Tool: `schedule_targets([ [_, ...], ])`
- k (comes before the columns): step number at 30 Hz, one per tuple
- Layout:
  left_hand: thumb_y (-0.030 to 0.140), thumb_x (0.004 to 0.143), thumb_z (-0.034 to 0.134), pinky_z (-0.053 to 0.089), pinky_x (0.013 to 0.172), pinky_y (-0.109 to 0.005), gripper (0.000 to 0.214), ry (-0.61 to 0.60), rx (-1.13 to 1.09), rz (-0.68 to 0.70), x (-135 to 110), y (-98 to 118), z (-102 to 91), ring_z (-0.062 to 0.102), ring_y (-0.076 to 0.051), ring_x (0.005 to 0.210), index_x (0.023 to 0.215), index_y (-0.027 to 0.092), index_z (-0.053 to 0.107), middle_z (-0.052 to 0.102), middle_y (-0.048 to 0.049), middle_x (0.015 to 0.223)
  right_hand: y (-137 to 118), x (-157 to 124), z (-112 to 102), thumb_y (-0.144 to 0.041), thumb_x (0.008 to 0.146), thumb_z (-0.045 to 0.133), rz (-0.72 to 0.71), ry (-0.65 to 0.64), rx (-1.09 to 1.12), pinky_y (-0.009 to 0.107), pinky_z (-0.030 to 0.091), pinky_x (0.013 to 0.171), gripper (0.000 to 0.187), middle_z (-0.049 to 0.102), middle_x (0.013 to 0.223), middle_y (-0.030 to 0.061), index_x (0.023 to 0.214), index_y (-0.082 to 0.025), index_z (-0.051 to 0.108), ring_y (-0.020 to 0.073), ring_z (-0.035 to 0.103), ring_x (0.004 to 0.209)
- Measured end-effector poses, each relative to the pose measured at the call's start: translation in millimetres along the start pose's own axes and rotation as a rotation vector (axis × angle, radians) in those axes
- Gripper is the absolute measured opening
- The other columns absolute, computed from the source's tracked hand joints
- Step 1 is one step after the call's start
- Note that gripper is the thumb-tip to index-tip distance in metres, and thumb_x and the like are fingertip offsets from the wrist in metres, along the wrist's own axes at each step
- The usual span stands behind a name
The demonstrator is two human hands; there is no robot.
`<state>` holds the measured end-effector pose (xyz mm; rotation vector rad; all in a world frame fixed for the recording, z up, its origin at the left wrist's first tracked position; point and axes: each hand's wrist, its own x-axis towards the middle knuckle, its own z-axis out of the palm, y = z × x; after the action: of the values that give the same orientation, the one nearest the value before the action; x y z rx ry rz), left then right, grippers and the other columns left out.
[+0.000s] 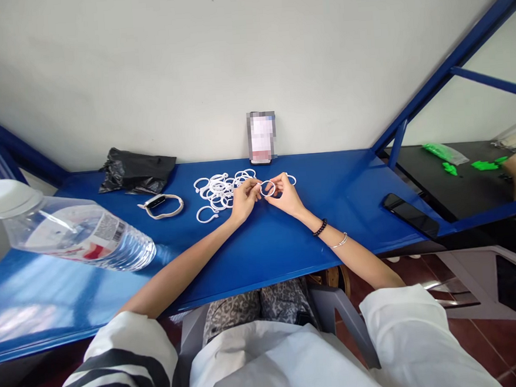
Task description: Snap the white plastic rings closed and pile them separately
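Left hand (243, 201), right hand (287, 197), white ring (268, 181) between

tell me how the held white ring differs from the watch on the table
The white ring is held between the left hand and right hand; the watch lies on the blue table. The ring is white, while the watch pairs a pale beige band with a dark screen. The ring looks smaller than the watch. Both form loops.
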<state>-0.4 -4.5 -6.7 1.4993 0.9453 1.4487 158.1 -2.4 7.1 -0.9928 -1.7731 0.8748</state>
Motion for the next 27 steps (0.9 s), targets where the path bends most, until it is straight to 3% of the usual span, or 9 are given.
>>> schedule_targets([
  [8, 0.045, 0.088, 0.058, 0.043, 0.050, -0.022, 0.028, 0.017, 0.041, 0.016, 0.9, -3.1, -0.4, 0.053, -0.008, 0.051, 0.089, 0.017, 0.059, 0.056, 0.0018, 0.063, -1.1, 0.0, 0.4, -0.027, 0.070, 0.068, -0.015, 0.013, -0.047, 0.029, 0.048, 0.061, 0.038, 0.058, 0.077, -0.0026, 0.096, -0.024, 0.040, 0.0154, 0.059, 0.068],
  [16, 0.044, 0.088, 0.057, 0.042, 0.050, -0.023, 0.027, 0.015, 0.062, 0.021, 1.1, -5.1, -1.8, 0.052, -0.009, 0.050, 0.088, 0.017, 0.057, 0.053, 0.0028, 0.059, -2.8, -0.6, 0.7, -0.027, 0.073, 0.065, -0.023, -0.047, -0.073, 0.027, 0.046, 0.061, 0.041, 0.057, 0.081, -0.0021, 0.110, -0.022, 0.049, 0.0128, 0.056, 0.065],
  [27, 0.044, 0.090, 0.054, 0.041, 0.051, -0.025, 0.026, -0.002, 0.113, 0.049, -1.1, 0.4, -0.9, 0.049, -0.010, 0.046, 0.083, 0.020, 0.053, 0.050, 0.0042, 0.054, 1.2, 0.1, 0.4, -0.030, 0.073, 0.068, 0.002, -0.063, -0.094, 0.029, 0.048, 0.065, 0.040, 0.061, 0.082, -0.0018, 0.109, -0.022, 0.053, 0.0149, 0.060, 0.070],
])
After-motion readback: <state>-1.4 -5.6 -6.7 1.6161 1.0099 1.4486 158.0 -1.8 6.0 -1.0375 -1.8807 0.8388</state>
